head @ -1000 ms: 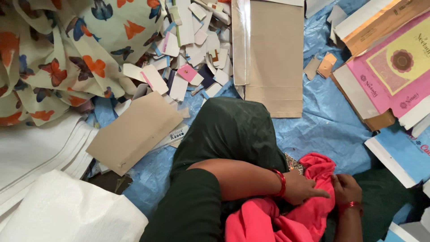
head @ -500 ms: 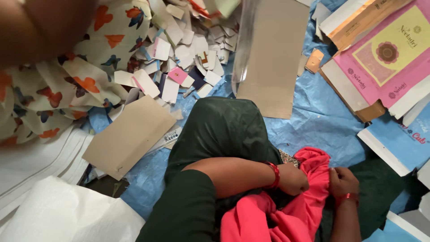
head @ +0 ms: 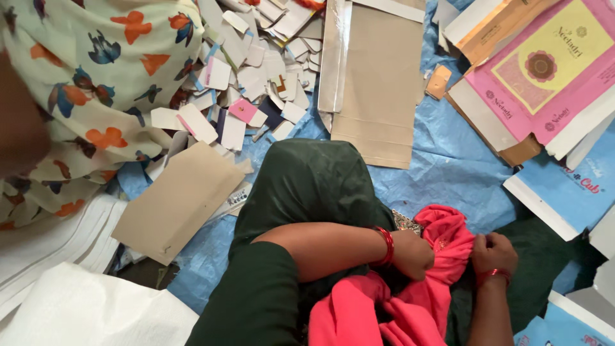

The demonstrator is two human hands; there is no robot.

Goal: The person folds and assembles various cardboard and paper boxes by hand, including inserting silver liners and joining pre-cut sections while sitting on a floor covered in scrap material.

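Down in the person's lap lies a bunched pink-red cloth (head: 410, 301), soft and crumpled, its upper fold pinched between the two hands. The left hand (head: 413, 254), a red bangle (head: 386, 247) at its wrist, is balled into the cloth from one side with its fingers curled shut in the fabric; the right hand (head: 493, 254) grips the opposite edge, its fingers (head: 482, 245) closed tight on the same fold, so the cloth rises in a ridge between them and spills down below the wrists. The knee under dark green fabric (head: 307, 186) sits just above the hands. All this rests on a wrinkled blue plastic sheet (head: 448, 160) spread over the floor. Flat brown card sheets (head: 179, 202) lie to one side and another long brown board (head: 378, 90) lies beyond the knee, with a heap of small cut card scraps (head: 250, 83), white, pink and navy, between them. A pink and yellow flattened carton (head: 544, 70) lies at the far edge. Another person's butterfly-print sleeve (head: 102, 83) crowds the corner.
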